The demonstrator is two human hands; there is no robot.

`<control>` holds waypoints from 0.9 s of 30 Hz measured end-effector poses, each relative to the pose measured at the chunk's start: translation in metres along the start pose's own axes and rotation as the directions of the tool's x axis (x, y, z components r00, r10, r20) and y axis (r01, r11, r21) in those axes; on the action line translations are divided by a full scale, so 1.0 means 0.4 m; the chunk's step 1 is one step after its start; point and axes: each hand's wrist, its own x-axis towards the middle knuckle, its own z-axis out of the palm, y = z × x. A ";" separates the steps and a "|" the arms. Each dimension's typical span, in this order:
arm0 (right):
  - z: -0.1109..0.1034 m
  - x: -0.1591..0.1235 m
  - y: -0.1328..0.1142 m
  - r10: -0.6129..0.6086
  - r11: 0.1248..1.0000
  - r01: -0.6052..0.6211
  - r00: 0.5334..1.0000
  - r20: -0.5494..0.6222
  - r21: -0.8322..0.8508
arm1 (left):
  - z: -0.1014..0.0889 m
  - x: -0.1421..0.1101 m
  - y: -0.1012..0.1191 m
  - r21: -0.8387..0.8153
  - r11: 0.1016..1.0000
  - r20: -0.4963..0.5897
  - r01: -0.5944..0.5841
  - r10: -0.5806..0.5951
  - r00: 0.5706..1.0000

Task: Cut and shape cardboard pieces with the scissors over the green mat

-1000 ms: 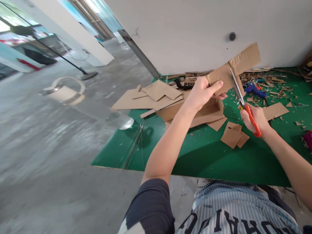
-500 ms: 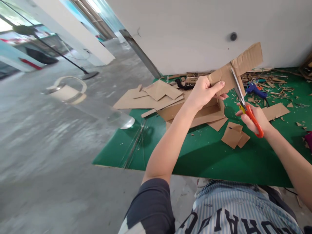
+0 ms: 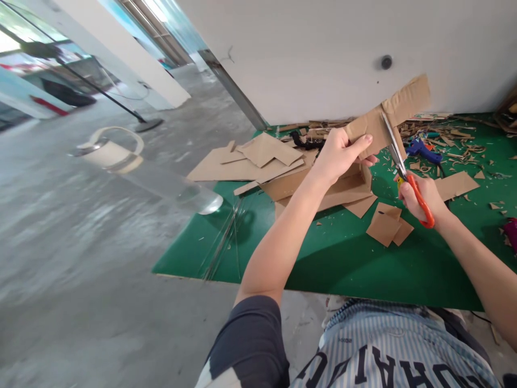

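The left hand [image 3: 339, 153] pinches a cardboard strip [image 3: 390, 116] — long axis rising away to its right; the right hand [image 3: 420, 196] grips orange-handled scissors [image 3: 404, 170] — blades pointing up-left into it.

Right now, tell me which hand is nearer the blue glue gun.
Right. The right hand, gripping the orange scissors, is just in front of the blue glue gun; the left hand holds the cardboard strip farther left.

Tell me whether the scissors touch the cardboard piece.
Touching: the head view shows the scissors blades biting into the cardboard piece held by the left hand.
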 end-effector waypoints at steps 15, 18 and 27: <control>-0.008 0.004 0.006 -0.080 0.986 0.060 0.989 -0.126 -0.157 | 0.002 0.001 -0.004 -0.145 0.989 -0.002 -0.025 0.025 1.000; 0.003 0.001 0.016 -0.073 0.993 0.068 0.996 -0.053 -0.094 | -0.009 0.008 -0.005 -0.161 0.986 -0.050 -0.031 0.023 0.999; 0.010 -0.003 0.005 -0.119 0.988 0.112 0.991 0.061 0.108 | -0.030 0.010 0.007 -0.110 0.991 -0.104 -0.073 0.061 0.993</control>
